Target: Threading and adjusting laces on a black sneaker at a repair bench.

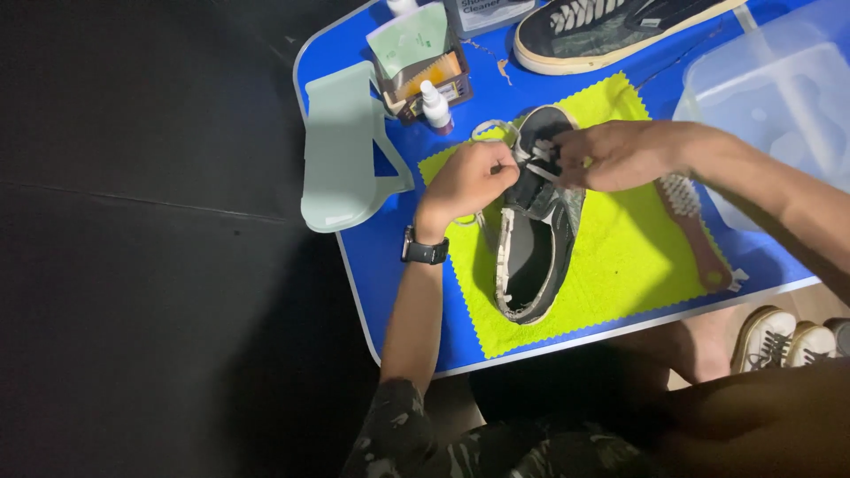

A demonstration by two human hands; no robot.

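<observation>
A dark, dirty sneaker (536,248) lies on a yellow-green cloth (620,257) on a blue table (372,265). My left hand (469,177), with a dark watch on its wrist, pinches the white shoelace (491,131) at the shoe's left side. On the shoe's lacing at the toe end rests my right hand (611,155), gripping the lace there. A loop of lace trails past the toe.
A wooden-handled brush (695,226) lies on the cloth at right. A second sneaker (602,31) sits at the back, a clear plastic tub (770,97) at right, a pale green shoe tree (345,146), a small spray bottle (435,106) and a box of supplies (421,57) at left. Shoes (784,341) sit on the floor.
</observation>
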